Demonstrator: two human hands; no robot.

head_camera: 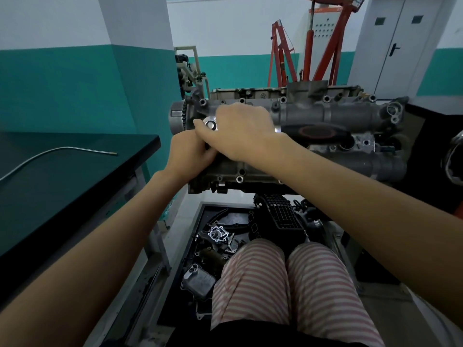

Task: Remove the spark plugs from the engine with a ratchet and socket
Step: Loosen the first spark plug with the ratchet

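Note:
A grey engine (338, 113) lies across a stand in front of me, its cam cover facing up. At its left end my right hand (240, 128) curls over the shiny round head of a ratchet (210, 124). Just below it, my left hand (185, 154) grips something hidden under the right hand, likely the ratchet's handle. The socket and the spark plugs are hidden beneath both hands. An oval opening with a red rim (318, 132) shows to the right on the cover.
A dark bench (75, 171) with a bent metal tube (50, 156) stands at my left. Below the engine, a black tray (200, 214) holds several loose engine parts. A red engine crane (325, 46) stands behind. My knees in striped trousers (288, 284) are under the engine.

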